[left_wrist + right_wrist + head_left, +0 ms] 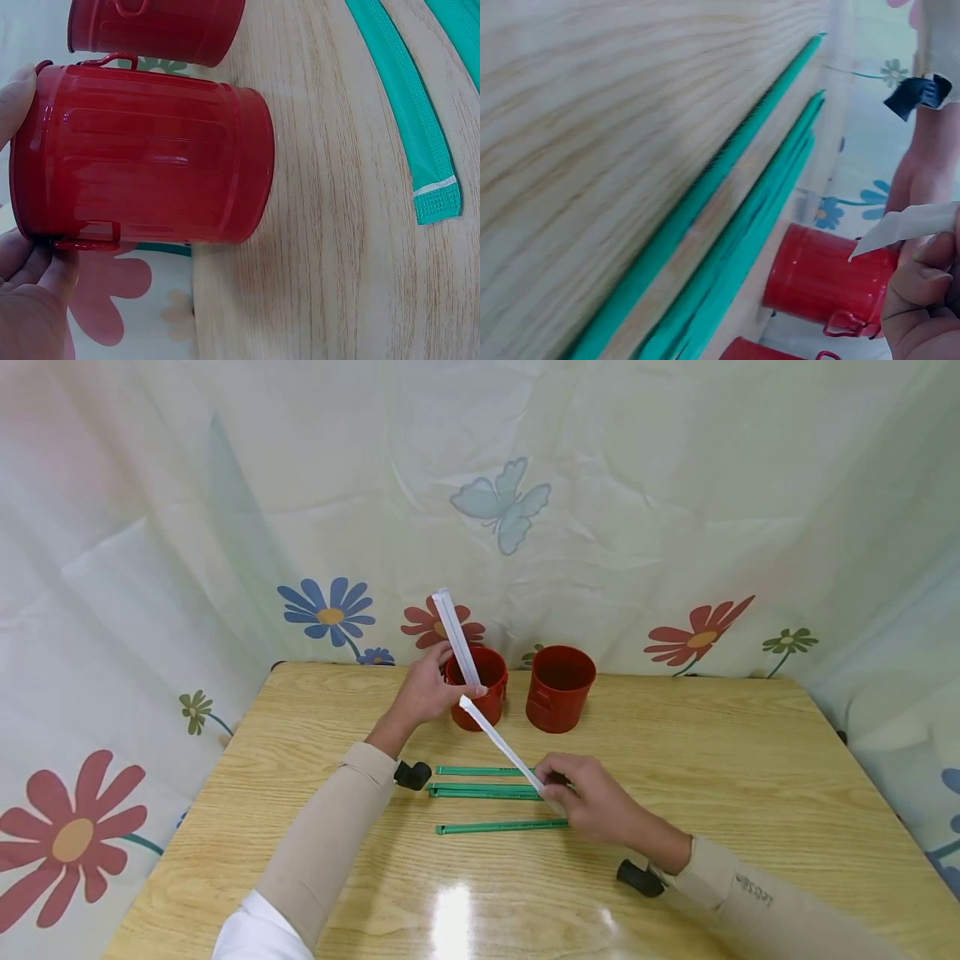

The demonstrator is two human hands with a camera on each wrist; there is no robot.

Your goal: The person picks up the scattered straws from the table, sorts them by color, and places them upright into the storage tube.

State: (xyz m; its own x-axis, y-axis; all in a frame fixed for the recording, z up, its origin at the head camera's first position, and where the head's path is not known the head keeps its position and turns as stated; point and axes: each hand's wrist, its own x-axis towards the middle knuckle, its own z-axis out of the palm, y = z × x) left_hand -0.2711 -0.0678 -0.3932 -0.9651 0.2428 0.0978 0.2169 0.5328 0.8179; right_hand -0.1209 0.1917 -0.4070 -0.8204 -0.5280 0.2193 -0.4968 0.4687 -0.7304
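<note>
My left hand (429, 690) grips the rim of the left red bucket (474, 717); in the left wrist view its thumb and fingers lie on opposite sides of the bucket's mouth. White paper-wrapped straws (456, 635) stand in that bucket and lean to the left. My right hand (596, 803) pinches one white paper-wrapped straw (498, 742) by its lower end, over the table. The upper end of this straw points toward the left bucket and appears just in front of it. Several green wrapped straws (502, 827) lie between the hands and me, partly covered by the right hand.
A second red bucket (558, 702) stands just right of the first. The wooden table (735, 760) ends at a flower-printed curtain (637, 527) behind the buckets. Each wrist carries a black camera mount (639, 878).
</note>
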